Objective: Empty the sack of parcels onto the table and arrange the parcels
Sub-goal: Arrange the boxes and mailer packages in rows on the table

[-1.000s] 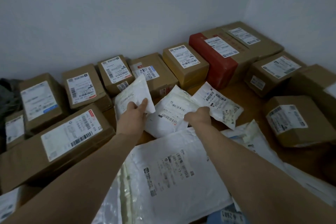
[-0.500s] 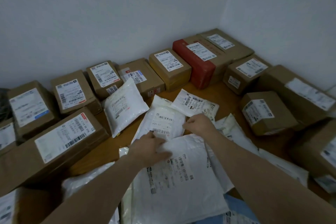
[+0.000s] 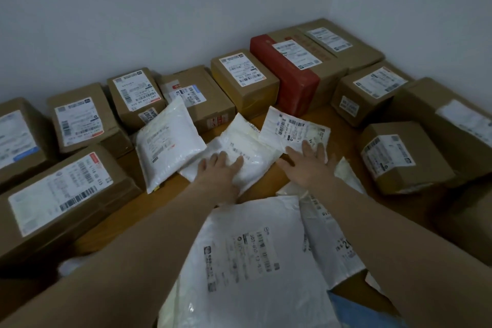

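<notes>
Several white plastic mailers lie in the middle of the wooden table [image 3: 127, 210]. My left hand [image 3: 221, 170] rests flat, fingers spread, on the middle mailer [image 3: 250, 146]. My right hand [image 3: 308, 165] lies open with its fingertips on the lower edge of a small labelled mailer [image 3: 292, 128]. A padded white mailer [image 3: 167, 144] leans against the boxes at the left. A large white mailer [image 3: 250, 255] lies nearest me, partly under my forearms. No sack is in view.
Brown cardboard boxes with labels line the wall and both sides: a long box [image 3: 61, 197] at the left, a red-ended box [image 3: 292, 74] at the back, a small box [image 3: 399, 154] at the right. Bare table wood shows between the mailers and the left boxes.
My left hand has let go of the padded mailer, which now leans at the left, and moved onto the middle mailer. My right hand has opened and shifted right. The camera has shifted.
</notes>
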Available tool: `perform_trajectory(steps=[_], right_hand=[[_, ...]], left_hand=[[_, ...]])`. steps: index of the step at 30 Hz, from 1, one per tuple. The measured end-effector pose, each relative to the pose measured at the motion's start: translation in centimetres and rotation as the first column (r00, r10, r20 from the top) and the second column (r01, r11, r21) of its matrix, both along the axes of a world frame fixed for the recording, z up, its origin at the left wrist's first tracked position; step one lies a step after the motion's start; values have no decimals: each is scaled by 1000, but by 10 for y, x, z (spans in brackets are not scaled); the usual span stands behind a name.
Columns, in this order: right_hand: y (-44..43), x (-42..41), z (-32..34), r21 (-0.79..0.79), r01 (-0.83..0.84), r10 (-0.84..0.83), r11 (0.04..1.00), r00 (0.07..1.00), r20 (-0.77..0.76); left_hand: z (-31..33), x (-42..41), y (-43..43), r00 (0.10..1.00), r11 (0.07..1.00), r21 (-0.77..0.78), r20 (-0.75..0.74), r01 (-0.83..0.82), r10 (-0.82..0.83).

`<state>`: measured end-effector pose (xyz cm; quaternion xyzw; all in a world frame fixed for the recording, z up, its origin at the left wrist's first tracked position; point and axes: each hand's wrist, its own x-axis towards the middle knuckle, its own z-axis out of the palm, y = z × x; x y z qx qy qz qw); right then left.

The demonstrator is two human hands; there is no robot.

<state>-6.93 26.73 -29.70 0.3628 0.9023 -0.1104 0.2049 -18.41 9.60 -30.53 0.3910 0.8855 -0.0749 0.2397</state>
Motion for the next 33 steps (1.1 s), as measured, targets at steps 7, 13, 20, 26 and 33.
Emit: perform_trajectory(steps=[7, 13, 20, 26, 33], right_hand=[[12, 25, 0, -12, 40, -39, 999, 998, 53], [-6, 13, 7, 230, -48, 102, 972, 969, -227], [-60, -45, 2, -90, -395, 380, 914, 913, -148], [-59, -43, -13, -47, -338, 336, 940, 941, -49], [-61, -44, -7, -53, -295, 293, 954, 955, -46]], left_hand=[[13, 10, -1, 996, 1000, 18, 90, 3, -4], [29, 11, -20, 870, 803, 595, -379, -33, 316], [20, -29, -41, 896, 926, 205, -254, -317, 363], [24, -14, -48, 912, 983, 91, -367, -161, 183], [23, -13, -40, 932, 964, 80, -245, -254, 266]])
